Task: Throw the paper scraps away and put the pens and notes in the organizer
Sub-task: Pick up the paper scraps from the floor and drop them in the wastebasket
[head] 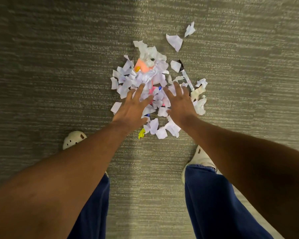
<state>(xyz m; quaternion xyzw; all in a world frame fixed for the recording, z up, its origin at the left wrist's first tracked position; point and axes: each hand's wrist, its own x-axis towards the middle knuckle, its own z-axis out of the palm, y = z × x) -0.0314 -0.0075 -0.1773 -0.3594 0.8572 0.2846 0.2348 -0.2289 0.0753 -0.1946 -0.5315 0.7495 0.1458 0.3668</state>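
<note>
A heap of torn white paper scraps (150, 78) lies on the grey carpet (59, 66). Both the left hand (132, 109) and right hand (179, 102) reach over the heap's near edge, fingers spread, grasping nothing. A clear pen (186, 77) lies at the heap's right side, an orange note (141, 67) within it.

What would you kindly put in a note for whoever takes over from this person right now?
Left hand and right hand: open, fingers spread, over the scrap pile; nothing held.
Pile lies on the carpet; an orange note and a pink note are half buried. One pen lies at its right edge.
Done: nothing visibly.
Left: bin the scraps, store pens and notes. No bin or organizer in view.
</note>
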